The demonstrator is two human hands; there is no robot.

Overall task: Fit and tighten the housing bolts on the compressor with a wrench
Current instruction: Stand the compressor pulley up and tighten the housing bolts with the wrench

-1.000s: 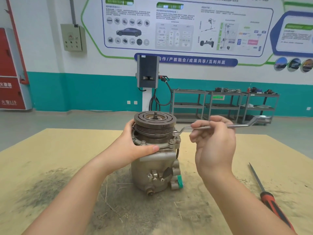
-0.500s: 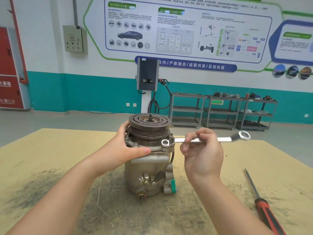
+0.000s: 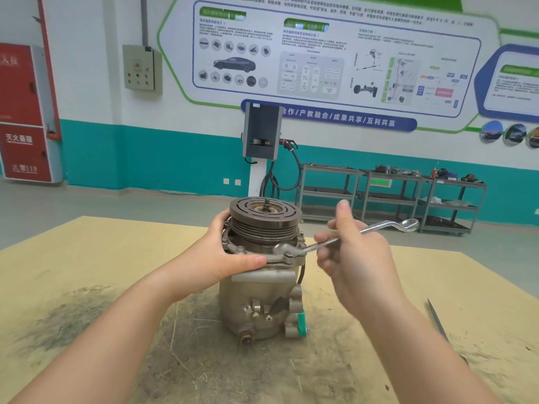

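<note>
Compressor (image 3: 262, 287) stands upright, left hand (image 3: 224, 258) wrapped round its flange. Right hand (image 3: 350, 258) pinches the wrench (image 3: 344, 239), ring end over a bolt (image 3: 288, 254) between the hands.

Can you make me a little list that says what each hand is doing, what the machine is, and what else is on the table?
Machine: compressor standing upright on the table
Left hand: left hand holds the compressor's upper edge
Right hand: right hand holds the wrench by its middle
Wrench end: its ring sits at a bolt on the front rim
Also on table: screwdriver at the right edge, dark smudges, bits of straw
</note>
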